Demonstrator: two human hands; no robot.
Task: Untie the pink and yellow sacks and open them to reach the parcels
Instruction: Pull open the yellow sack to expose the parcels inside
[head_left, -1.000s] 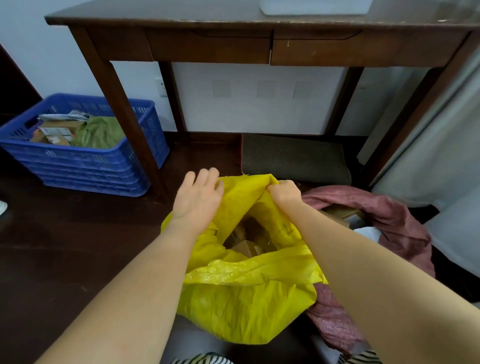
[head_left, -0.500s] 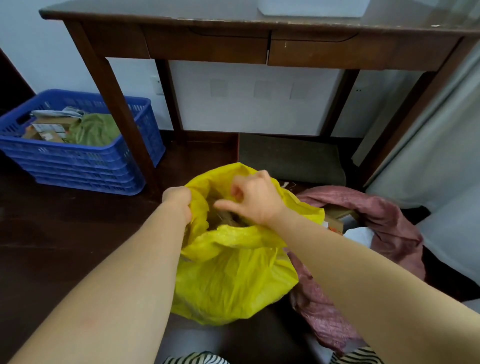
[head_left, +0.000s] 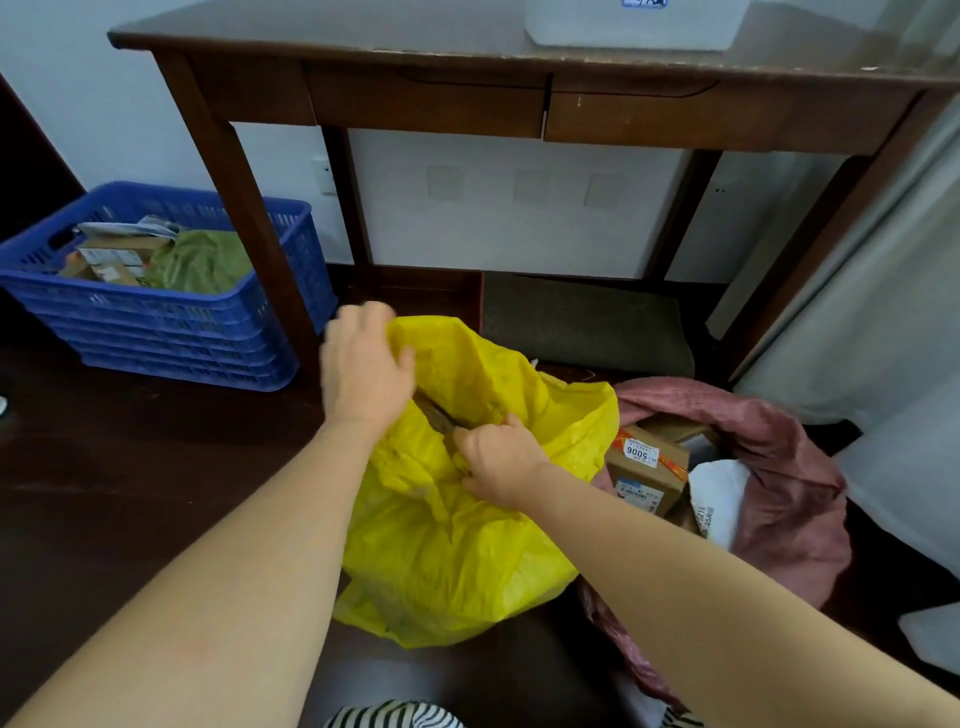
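Wooden desk (head_left: 426, 98), against the wall. Yellow sack (head_left: 467, 545), on the floor before me, touching the opened pink sack (head_left: 779, 467) with its parcels (head_left: 647, 467). My left hand (head_left: 363, 369) grips the yellow rim; my right hand (head_left: 501, 462) pinches its near edge.

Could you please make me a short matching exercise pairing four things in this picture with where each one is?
Things:
1. yellow sack
2. pink sack
3. blue crate
4. labelled cardboard box

Places:
A. on the floor left of the table leg
B. inside the open pink sack
C. held at its mouth by both hands
D. right of the yellow sack

Pairs: 1-C, 2-D, 3-A, 4-B
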